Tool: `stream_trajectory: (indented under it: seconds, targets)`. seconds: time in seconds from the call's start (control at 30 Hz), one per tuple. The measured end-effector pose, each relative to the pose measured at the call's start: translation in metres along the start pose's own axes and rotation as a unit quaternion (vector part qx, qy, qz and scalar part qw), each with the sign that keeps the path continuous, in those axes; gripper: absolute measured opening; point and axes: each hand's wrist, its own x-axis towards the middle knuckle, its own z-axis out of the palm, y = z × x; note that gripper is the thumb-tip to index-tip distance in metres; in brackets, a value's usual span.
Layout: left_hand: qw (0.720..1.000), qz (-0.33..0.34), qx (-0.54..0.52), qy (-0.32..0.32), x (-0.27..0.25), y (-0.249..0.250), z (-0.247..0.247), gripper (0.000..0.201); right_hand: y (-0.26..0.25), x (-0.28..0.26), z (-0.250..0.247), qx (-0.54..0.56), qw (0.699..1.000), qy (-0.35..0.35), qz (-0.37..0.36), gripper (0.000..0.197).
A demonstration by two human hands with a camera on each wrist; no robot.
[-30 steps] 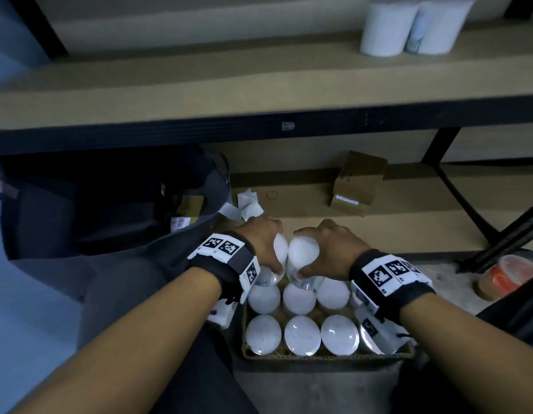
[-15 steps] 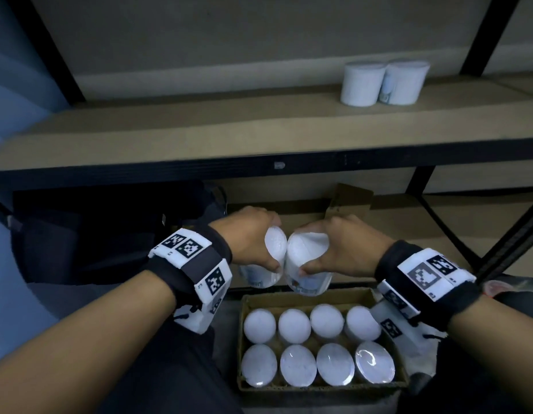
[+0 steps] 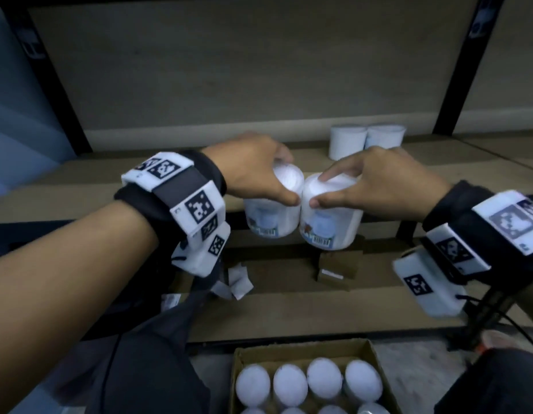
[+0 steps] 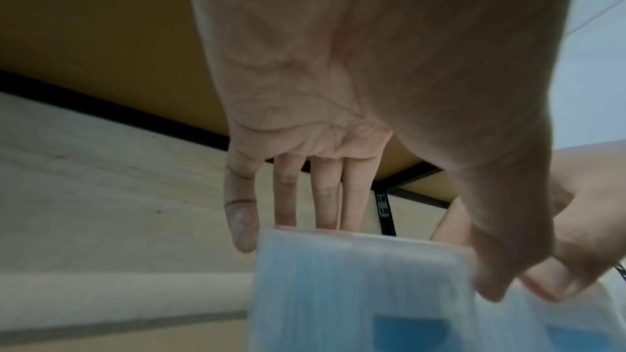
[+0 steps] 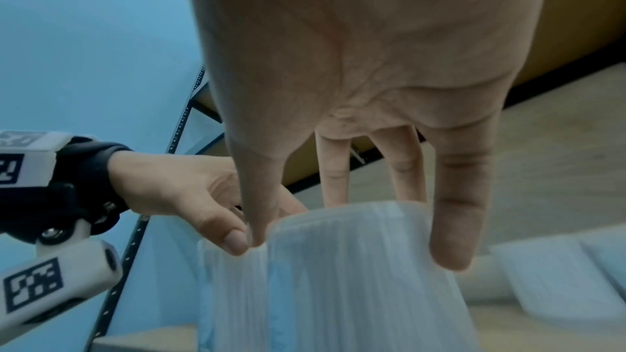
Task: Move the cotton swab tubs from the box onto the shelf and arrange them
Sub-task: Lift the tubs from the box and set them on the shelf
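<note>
My left hand (image 3: 259, 171) grips the lid end of a white cotton swab tub (image 3: 271, 216), and my right hand (image 3: 375, 180) grips another tub (image 3: 331, 225) the same way. Both tubs hang side by side, touching, in front of the shelf board (image 3: 94, 186). The left wrist view shows my fingers (image 4: 325, 197) and thumb around the tub (image 4: 355, 291). My right fingers (image 5: 453, 224) hold the other tub (image 5: 355, 264). Two tubs (image 3: 366, 140) stand at the back of the shelf. The cardboard box (image 3: 307, 352) below holds several tubs (image 3: 290, 383).
Black shelf uprights (image 3: 459, 70) frame the bay. On the lower shelf lie a small brown carton (image 3: 337, 270) and crumpled white paper (image 3: 235, 282). A dark bag (image 3: 157, 354) sits left of the box. The wall (image 3: 229, 70) closes the back of the shelf.
Both hands have lifted their tubs from just above the box up to the level of the shelf board. My view has tilted upward, so the box sits lower in frame.
</note>
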Motion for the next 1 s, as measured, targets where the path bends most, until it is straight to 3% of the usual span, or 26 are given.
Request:
stream_trajectory:
  seconds: [0.4, 0.8, 1.0]
  targets:
    - [0.999, -0.034, 0.003, 0.004, 0.062, -0.01, -0.033, 0.062, 0.011, 0.07, -0.025, 0.013, 0.999, 0.03, 0.029, 0.056]
    - [0.997, -0.067, -0.014, -0.038, 0.096, -0.025, -0.011, 0.056, 0.016, 0.1, 0.002, 0.009, 0.998, 0.03, 0.049, 0.063]
    - [0.995, -0.075, -0.018, -0.067, 0.101, -0.027, 0.0, 0.053, 0.014, 0.102, 0.011, -0.007, 0.998, 0.0, 0.058, 0.055]
